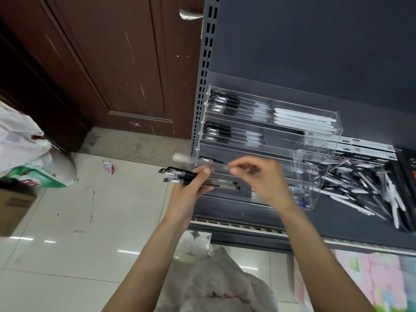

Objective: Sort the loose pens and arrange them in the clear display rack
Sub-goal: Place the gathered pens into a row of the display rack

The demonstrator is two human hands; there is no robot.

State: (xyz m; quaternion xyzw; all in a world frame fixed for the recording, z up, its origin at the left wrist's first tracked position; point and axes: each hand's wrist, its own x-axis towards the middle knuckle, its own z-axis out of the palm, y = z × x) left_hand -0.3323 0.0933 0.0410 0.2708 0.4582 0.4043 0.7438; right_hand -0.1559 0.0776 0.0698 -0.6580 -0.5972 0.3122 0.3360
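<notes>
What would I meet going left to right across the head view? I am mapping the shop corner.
White plastic bag → brown door → left hand → right hand → pile of loose pens.

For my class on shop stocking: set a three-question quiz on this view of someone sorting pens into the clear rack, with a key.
1. True or false: the left hand holds a bundle of black-capped pens.
2. The right hand pinches: A) a single pen; B) a box; C) nothing.
3. Fill in: the loose pens lie on the shelf to the ____ of the clear display rack.

Key: 1 true; 2 A; 3 right.
</notes>
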